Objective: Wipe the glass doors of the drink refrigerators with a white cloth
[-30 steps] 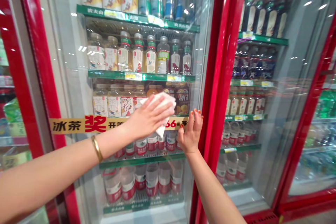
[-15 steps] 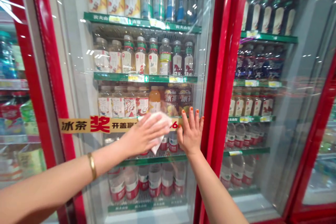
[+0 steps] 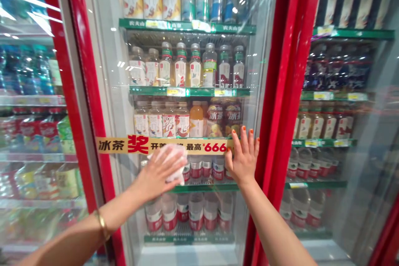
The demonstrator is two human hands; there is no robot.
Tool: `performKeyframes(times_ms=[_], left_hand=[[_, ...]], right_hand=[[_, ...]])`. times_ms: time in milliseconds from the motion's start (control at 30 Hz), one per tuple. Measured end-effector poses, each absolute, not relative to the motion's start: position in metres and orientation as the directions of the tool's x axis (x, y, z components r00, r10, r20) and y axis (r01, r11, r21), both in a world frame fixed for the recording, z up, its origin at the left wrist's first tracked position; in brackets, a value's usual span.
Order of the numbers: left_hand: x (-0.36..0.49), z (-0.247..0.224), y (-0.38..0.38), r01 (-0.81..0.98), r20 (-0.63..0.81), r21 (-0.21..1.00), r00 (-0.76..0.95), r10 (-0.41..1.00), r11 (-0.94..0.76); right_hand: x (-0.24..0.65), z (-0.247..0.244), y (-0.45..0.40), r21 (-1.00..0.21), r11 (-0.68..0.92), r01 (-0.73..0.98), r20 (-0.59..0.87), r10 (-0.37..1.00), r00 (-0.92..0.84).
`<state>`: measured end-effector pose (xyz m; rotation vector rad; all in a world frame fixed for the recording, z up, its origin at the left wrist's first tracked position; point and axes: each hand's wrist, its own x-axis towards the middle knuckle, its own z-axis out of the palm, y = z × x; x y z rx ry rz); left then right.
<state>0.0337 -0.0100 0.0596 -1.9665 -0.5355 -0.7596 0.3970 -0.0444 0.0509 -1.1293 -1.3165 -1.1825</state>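
My left hand (image 3: 160,170) presses a crumpled white cloth or tissue (image 3: 176,170) against the glass door (image 3: 109,70) of a red-framed drinks fridge, just below a yellow promotional strip (image 3: 162,146). My right hand (image 3: 245,158) lies flat on the same glass, fingers spread, with nothing in it. It sits beside the door's red right frame (image 3: 282,91) and touches the strip's right end. Behind the glass, rows of bottled drinks (image 3: 183,66) stand on green-edged shelves, partly hidden by my hands.
A neighbouring fridge door with bottled drinks (image 3: 330,124) stands to the right. Another red-framed cooler with packaged drinks (image 3: 31,133) is at the left. Reflections streak the glass, and a gold bangle (image 3: 101,224) circles my left wrist.
My left hand and cloth have slid down and left on the glass, off the strip, uncovering "¥666". The view has swung left, shifting the fridge rightward. My right hand stays on the glass.
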Motion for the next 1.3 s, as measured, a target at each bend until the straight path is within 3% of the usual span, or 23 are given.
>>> performKeyframes(times_ms=[33, 100, 133, 200, 267, 300, 367, 433, 533, 633, 733, 833, 933, 1033, 1100, 1200, 1300], left_hand=[[0.022, 0.040, -0.010, 0.574, 0.640, -0.660, 0.768, 0.039, -0.484], [-0.013, 0.032, -0.008, 0.622, 0.688, -0.626, 0.724, 0.042, -0.471], [-0.030, 0.043, -0.006, 0.698, 0.758, -0.554, 0.648, 0.070, -0.454], [-0.051, 0.076, -0.002, 0.869, 0.907, -0.301, 0.388, 0.164, -0.393], [-0.043, 0.095, -0.001, 0.928, 0.952, -0.100, 0.194, 0.238, -0.359], [-0.031, 0.093, -0.002, 0.933, 0.959, -0.059, 0.152, 0.240, -0.356], [-0.001, 0.061, -0.005, 0.928, 0.943, -0.097, 0.201, 0.264, -0.359], [0.019, 0.013, -0.009, 0.893, 0.905, -0.223, 0.339, 0.257, -0.391], [0.008, -0.031, -0.015, 0.862, 0.855, -0.301, 0.433, 0.285, -0.408], [-0.022, 0.000, -0.013, 0.926, 0.908, -0.108, 0.240, 0.343, -0.363], [-0.015, 0.051, -0.008, 0.939, 0.939, 0.106, 0.013, 0.344, -0.326], [0.031, 0.043, -0.012, 0.922, 0.931, 0.006, 0.137, 0.339, -0.387], [0.068, -0.013, -0.027, 0.852, 0.890, -0.221, 0.375, 0.258, -0.474], [0.068, -0.034, -0.032, 0.802, 0.863, -0.296, 0.457, 0.214, -0.518], [0.061, 0.001, -0.026, 0.825, 0.883, -0.237, 0.403, 0.240, -0.512], [0.074, 0.098, -0.015, 0.865, 0.926, -0.143, 0.288, 0.243, -0.481], [0.116, 0.163, -0.012, 0.823, 0.921, -0.255, 0.366, 0.131, -0.507]], right_hand=[[0.397, 0.051, -0.044, 0.072, 0.084, 0.994, 0.997, 0.017, -0.073], [0.397, 0.052, -0.045, 0.085, 0.084, 0.993, 0.996, 0.013, -0.086], [0.398, 0.051, -0.045, 0.089, 0.084, 0.993, 0.996, 0.017, -0.090], [0.398, 0.051, -0.045, 0.087, 0.081, 0.993, 0.996, 0.026, -0.089], [0.399, 0.050, -0.045, 0.072, 0.081, 0.994, 0.997, 0.034, -0.075], [0.400, 0.049, -0.045, 0.065, 0.083, 0.994, 0.997, 0.037, -0.069], [0.401, 0.048, -0.044, 0.063, 0.095, 0.993, 0.997, 0.041, -0.067], [0.402, 0.047, -0.043, 0.068, 0.107, 0.992, 0.997, 0.040, -0.073], [0.402, 0.048, -0.043, 0.076, 0.099, 0.992, 0.996, 0.028, -0.079], [0.400, 0.049, -0.045, 0.148, 0.069, 0.987, 0.989, 0.018, -0.149], [0.397, 0.046, -0.047, 0.336, 0.102, 0.936, 0.937, 0.059, -0.343], [0.391, 0.030, -0.050, 0.379, 0.124, 0.917, 0.912, 0.118, -0.393], [0.383, 0.002, -0.053, 0.344, 0.101, 0.934, 0.926, 0.128, -0.355], [0.375, -0.020, -0.054, 0.263, 0.060, 0.963, 0.957, 0.111, -0.268], [0.371, -0.027, -0.052, 0.172, 0.035, 0.984, 0.980, 0.091, -0.175], [0.367, -0.027, -0.050, 0.079, 0.036, 0.996, 0.995, 0.065, -0.081], [0.367, -0.026, -0.051, 0.058, 0.057, 0.997, 0.996, 0.059, -0.061]])
